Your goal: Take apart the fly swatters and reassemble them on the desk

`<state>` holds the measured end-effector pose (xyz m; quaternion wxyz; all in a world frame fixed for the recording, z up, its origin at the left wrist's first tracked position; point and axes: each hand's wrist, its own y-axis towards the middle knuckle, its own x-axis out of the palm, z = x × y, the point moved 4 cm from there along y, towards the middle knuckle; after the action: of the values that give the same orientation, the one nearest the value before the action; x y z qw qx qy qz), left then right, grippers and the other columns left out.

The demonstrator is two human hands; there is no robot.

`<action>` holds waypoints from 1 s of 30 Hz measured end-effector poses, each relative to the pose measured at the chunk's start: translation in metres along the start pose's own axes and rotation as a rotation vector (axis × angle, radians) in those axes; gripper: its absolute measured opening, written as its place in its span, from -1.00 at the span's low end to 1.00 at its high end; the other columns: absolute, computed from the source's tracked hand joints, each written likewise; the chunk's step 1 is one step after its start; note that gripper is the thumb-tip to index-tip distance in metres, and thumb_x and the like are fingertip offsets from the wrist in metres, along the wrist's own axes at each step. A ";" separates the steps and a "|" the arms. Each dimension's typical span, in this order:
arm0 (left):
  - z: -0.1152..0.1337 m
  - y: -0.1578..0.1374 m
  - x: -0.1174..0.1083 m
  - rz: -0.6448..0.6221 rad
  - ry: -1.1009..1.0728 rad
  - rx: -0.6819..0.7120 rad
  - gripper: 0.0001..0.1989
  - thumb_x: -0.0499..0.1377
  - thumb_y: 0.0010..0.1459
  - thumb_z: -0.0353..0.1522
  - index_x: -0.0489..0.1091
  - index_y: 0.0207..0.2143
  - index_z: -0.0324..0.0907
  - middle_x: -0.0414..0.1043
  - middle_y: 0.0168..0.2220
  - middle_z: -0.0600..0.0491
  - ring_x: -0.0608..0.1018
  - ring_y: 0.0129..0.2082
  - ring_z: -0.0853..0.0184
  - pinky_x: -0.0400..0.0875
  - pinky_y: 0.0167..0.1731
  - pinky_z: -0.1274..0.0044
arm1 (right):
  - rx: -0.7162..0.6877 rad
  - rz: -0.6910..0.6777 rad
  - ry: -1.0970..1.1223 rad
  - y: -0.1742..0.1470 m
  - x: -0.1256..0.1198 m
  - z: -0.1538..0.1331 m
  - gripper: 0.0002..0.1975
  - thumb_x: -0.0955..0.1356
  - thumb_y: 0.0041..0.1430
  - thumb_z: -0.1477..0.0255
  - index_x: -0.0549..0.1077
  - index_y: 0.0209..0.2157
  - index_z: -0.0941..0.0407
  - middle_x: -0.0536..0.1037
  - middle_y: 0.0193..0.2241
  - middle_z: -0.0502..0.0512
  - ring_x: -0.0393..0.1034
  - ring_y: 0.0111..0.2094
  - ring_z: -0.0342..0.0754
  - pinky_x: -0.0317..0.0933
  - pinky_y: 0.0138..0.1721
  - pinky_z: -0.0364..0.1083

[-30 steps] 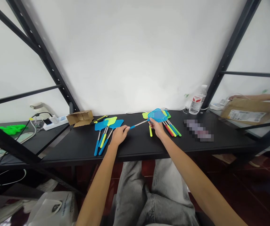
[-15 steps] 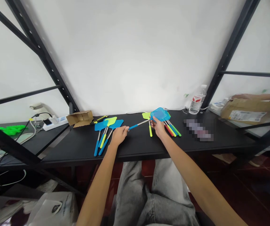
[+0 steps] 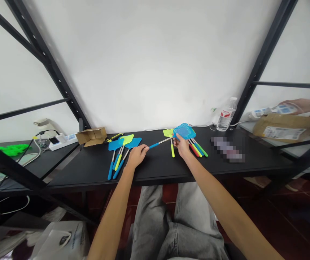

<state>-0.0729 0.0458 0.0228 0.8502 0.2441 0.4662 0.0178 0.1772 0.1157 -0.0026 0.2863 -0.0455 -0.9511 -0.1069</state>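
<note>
You are holding 1 blue fly swatter stretched between both hands above the black desk. Your left hand is pinching the blue grip end of its handle, fingers closed around it, and your right hand is gripping the swatter just under its blue mesh head. The silver telescopic rod is showing between them, so the step in hand looks like extending or collapsing the handle. To your left, a small pile of blue and green swatters is lying on the desk; beside your right hand another pile, with red, yellow and green handles, is fanning out. The next move, I judge, is calling for a straight pull or push along the rod, keeping both grips firm so it is not bending.
</note>
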 end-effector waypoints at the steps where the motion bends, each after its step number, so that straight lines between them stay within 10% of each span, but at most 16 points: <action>1: 0.001 0.000 0.000 -0.006 0.007 0.002 -0.60 -0.09 0.35 -0.12 0.42 -0.35 -0.11 0.48 -0.45 0.06 0.49 -0.41 0.29 0.25 -0.36 0.53 | -0.002 -0.010 -0.010 0.000 0.000 0.001 -0.66 0.50 -0.09 0.16 0.58 -0.36 0.12 0.48 -0.56 -0.03 0.21 -0.63 -0.24 0.06 -0.64 -0.19; 20: -0.006 0.003 0.007 -0.041 0.048 -0.010 -0.53 -0.17 0.38 -0.15 0.42 -0.39 -0.12 0.48 -0.44 0.04 0.50 -0.39 0.27 0.25 -0.36 0.51 | 0.010 -0.230 -0.113 -0.009 0.009 -0.003 -0.58 0.47 -0.02 0.02 0.54 -0.32 0.10 0.54 -0.47 0.01 0.31 -0.52 -0.20 0.09 -0.55 -0.21; 30: 0.036 -0.001 0.022 -0.087 0.116 0.067 -0.66 -0.07 0.36 -0.08 0.41 -0.14 -0.02 0.55 -0.35 0.08 0.57 -0.30 0.23 0.19 -0.39 0.52 | -0.008 -0.342 -0.311 -0.016 0.022 0.003 -0.71 0.52 -0.04 0.19 0.60 -0.37 0.12 0.52 -0.55 0.00 0.30 -0.52 -0.17 0.06 -0.57 -0.21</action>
<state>-0.0314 0.0357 0.0209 0.8130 0.2506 0.5252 -0.0205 0.1547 0.1011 0.0046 0.1140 0.0992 -0.9772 -0.1492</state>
